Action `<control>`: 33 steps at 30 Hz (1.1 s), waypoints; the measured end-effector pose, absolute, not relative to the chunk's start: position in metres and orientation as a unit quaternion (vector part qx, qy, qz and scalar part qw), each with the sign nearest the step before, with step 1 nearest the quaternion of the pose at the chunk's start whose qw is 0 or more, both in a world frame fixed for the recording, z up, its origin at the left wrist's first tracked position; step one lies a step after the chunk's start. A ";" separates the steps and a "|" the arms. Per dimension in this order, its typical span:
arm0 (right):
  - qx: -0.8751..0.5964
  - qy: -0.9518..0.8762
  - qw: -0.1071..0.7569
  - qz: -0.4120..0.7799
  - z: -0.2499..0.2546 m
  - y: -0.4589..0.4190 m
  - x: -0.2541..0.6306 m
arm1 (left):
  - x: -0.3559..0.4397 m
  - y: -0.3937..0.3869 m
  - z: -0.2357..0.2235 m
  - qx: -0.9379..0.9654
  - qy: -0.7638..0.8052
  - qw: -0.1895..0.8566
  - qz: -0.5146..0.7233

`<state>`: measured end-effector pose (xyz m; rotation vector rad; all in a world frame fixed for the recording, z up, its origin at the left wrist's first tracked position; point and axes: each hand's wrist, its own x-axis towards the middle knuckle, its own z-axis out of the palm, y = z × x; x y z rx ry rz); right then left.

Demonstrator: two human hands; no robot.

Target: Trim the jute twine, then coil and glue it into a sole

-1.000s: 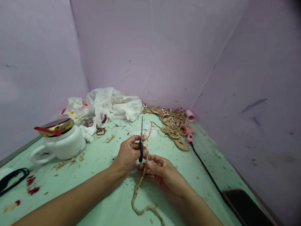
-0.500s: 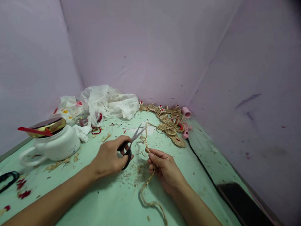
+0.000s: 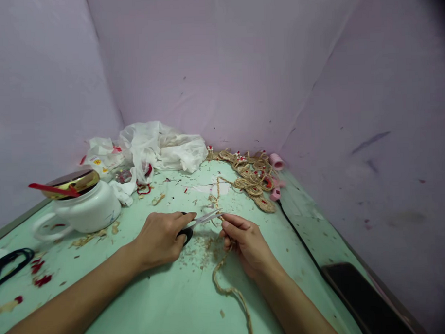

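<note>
My left hand (image 3: 160, 239) grips the black handles of a pair of scissors (image 3: 202, 220). The blades point right and reach the cord just above my right fingertips, slightly parted. Between thumb and fingers, my right hand (image 3: 245, 239) pinches a braided straw-coloured cord (image 3: 228, 288). From there the cord runs down toward me in a loose curve, and its other part goes up and away over the table to a heap of coiled braided cord pieces (image 3: 254, 183) with red and white beads. Whether the blades touch the cord I cannot tell.
On the left stands a white mug (image 3: 88, 210) with a gold-rimmed lid and a red stick on top. Crumpled white plastic bags (image 3: 167, 147) lie at the back. A pink corded tool (image 3: 276, 189) is at the right, with a dark phone-like slab (image 3: 362, 298) nearer me. Scraps litter the green table (image 3: 169, 300).
The scissors have swung from upright beside the cord, opened away to the left, then turned their blades right onto the cord. My right hand has shifted slightly right, still pinching it.
</note>
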<state>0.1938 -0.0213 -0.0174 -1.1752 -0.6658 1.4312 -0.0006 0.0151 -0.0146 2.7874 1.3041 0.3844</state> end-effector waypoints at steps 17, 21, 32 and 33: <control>-0.472 -0.275 0.558 0.625 -0.015 -0.019 0.198 | -0.002 0.015 -0.002 0.880 0.414 0.140 0.185; -0.361 -0.153 0.486 0.781 -0.012 -0.017 0.204 | 0.000 0.015 0.000 0.854 0.453 0.144 0.211; -0.482 -0.275 0.526 0.645 -0.011 -0.021 0.199 | -0.002 0.014 -0.006 0.885 0.427 0.043 0.180; -0.495 -0.288 0.530 0.626 -0.012 -0.021 0.198 | -0.002 0.015 -0.007 0.892 0.419 0.025 0.165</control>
